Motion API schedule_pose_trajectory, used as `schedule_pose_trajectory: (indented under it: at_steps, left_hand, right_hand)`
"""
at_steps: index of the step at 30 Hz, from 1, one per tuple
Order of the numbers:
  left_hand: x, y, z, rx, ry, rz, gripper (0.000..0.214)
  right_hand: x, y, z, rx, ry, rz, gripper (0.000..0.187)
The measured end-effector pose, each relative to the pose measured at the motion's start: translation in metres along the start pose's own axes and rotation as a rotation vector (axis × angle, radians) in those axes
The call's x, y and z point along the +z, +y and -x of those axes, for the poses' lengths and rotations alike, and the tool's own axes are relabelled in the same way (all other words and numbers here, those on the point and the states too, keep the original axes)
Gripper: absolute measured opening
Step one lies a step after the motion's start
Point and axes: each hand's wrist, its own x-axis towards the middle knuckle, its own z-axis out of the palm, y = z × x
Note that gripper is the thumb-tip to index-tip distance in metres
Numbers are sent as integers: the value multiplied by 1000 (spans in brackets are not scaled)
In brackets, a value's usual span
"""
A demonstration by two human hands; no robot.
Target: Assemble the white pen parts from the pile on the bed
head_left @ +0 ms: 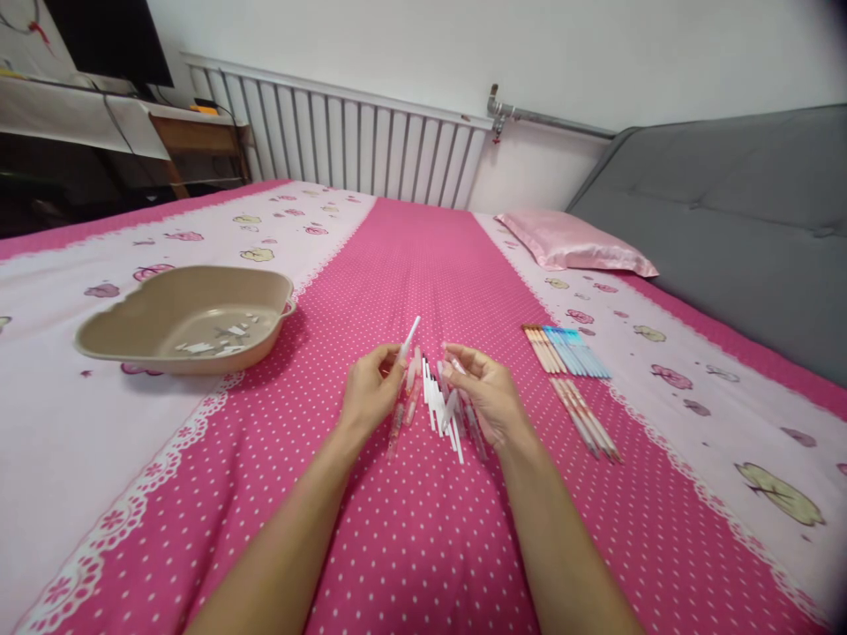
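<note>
Two hands above a bed cover (410, 564), apart, with a small heap between them. The left hand (371, 390) pinches a white rod (411, 335) between thumb and fingers; the right hand (493, 394) pinches a clear barrel (454, 360), partly blurred. The low grip on the rod presumably leaves its far end free and in sight. The rod's long axis is tilted: the free end points up and away from the wearer, leaning toward the right hand; the lower end is hidden by the fingers. Which end of the barrel is its tip cannot be told. Between the hands, loose rods (433, 397) lie with long axes running from far left to near right, and pink barrels (413, 401) slant beside the left fingers, probably so that both hands can reach them. Right of the right hand, orange pens (543, 350), blue pens (575, 353) and patterned pens (586, 419) lie side by side, seemingly grouped by colour. Left of the left hand, a tray (265, 348) holds white scraps (231, 332), perhaps to keep them off the cover.
</note>
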Motion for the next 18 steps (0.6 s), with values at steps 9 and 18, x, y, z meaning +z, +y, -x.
schedule_pose_trajectory:
  at_steps: [9,18]
  left_hand:
    - [1,3,1,64,-16,-141,30]
    - [2,1,2,90,-24,-170,29]
  right_hand:
    - [6,-12,4,-6,36,-43,36]
    - [2,-15,3,-166,227,-31,31]
